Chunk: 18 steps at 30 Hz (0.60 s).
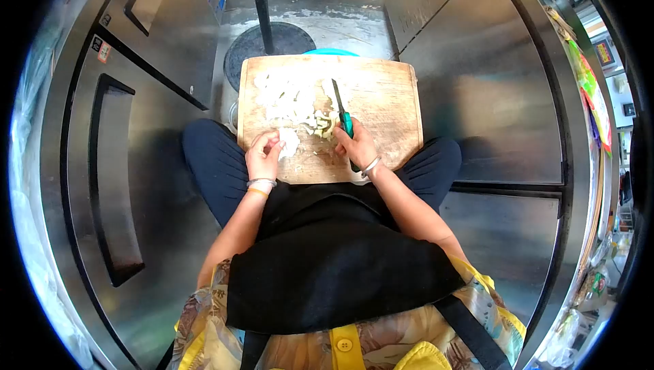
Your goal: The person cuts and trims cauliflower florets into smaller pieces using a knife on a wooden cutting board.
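A wooden cutting board (388, 91) rests across the lap. My right hand (360, 147) is wrapped round a knife (346, 123) with a green handle and a narrow dark blade pointing away from me. My left hand (262, 157) is closed at the board's left near edge, its fingertips pinched together. Anything between those fingertips is too small to make out. Touching or right beside them lies a white vegetable piece (289, 142). Pale cut pieces (283, 98) spread over the board's far left part. Yellow-green pieces (321, 123) lie between the two hands, close to the knife.
Stainless steel cabinets (490, 84) stand close on both sides. Behind the board are a dark pole (259, 2) on a round base (289, 40) and the rim of a blue container (332, 51). Plastic bags and packets (589, 91) line the right edge.
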Available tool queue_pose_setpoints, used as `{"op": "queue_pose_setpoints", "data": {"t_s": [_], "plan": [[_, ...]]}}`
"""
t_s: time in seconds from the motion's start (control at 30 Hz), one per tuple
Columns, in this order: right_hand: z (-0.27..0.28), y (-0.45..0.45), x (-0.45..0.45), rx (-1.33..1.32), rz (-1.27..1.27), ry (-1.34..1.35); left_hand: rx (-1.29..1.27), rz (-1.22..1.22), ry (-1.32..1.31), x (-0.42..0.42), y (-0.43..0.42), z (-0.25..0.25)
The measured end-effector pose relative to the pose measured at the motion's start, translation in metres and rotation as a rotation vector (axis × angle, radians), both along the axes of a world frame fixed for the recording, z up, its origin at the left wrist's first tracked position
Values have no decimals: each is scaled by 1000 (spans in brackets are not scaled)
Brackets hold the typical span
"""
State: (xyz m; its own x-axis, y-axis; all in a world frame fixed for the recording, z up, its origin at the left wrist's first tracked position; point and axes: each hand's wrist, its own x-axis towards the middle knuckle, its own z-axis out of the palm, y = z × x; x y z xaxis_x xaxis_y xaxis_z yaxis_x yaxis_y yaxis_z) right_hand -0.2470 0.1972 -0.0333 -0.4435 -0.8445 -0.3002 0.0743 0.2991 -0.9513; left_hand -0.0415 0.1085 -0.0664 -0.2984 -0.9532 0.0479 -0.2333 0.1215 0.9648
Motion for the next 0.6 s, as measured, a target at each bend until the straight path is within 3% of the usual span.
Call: {"op": "queue_pose_setpoints", "data": {"t_s": [0.07,0.17,0.2,0.33,0.4,0.43,0.5,0.57,0.6], "plan": [[13,7,5,31,132,228,31,-19,38,1,-3,-8],[28,23,29,45,201,332,66,-34,60,0,-3,-17],[19,30,32,-101,275,561,65,-28,39,1,-3,-18],[27,44,45,-114,421,663,-55,23,68,-5,1,-1],[32,45,43,-64,425,711,-357,-35,-37,-10,2,6],[33,46,42,-16,438,762,-356,-38,-39,-11,4,12],[23,51,38,-5,420,743,1,-188,-201,-15,8,25],[13,56,32,6,399,723,37,-185,-130,-23,8,31],[7,59,29,26,381,709,-71,-240,-291,-25,6,35]]}}
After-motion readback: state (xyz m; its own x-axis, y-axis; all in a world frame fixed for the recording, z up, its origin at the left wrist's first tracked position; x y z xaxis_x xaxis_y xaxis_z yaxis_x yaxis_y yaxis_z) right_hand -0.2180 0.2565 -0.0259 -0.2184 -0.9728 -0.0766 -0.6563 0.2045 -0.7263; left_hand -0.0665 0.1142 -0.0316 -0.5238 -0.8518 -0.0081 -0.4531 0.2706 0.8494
